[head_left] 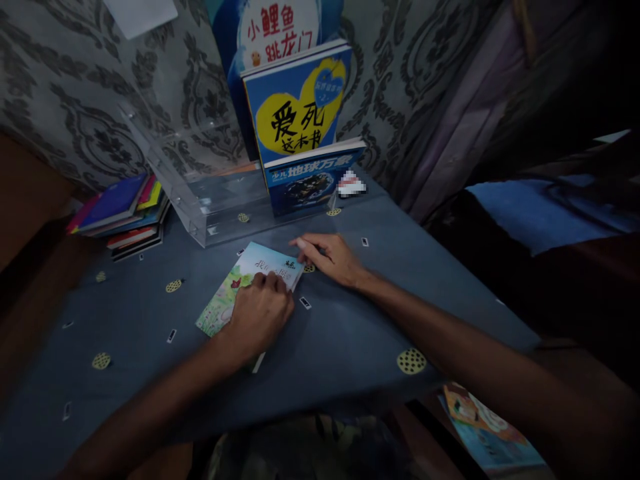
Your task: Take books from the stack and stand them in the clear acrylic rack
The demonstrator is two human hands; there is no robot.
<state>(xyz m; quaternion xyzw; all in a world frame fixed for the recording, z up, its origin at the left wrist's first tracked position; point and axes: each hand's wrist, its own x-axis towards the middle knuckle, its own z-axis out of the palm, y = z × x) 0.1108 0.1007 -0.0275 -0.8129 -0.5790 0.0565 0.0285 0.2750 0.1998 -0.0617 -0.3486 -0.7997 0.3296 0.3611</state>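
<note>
A thin book with a pale green illustrated cover [235, 283] lies flat on the blue-grey tablecloth [325, 340]. My left hand [260, 313] rests palm down on its near right part, fingers curled over the cover. My right hand [330, 257] touches the book's far right corner with its fingertips, the palm lying on the cloth. Behind the book, three books stand upright in a clear acrylic stand [200, 200]: a dark blue one in front [313, 177], a blue one with a yellow heart [297, 110] and a taller blue one at the back [277, 30].
A stack of several coloured books [125, 213] lies at the far left of the table. Patterned grey wallpaper [75, 87] backs the table. Another book [487, 430] lies low at the right, below the table edge. A dark area with blue fabric [530, 213] fills the right.
</note>
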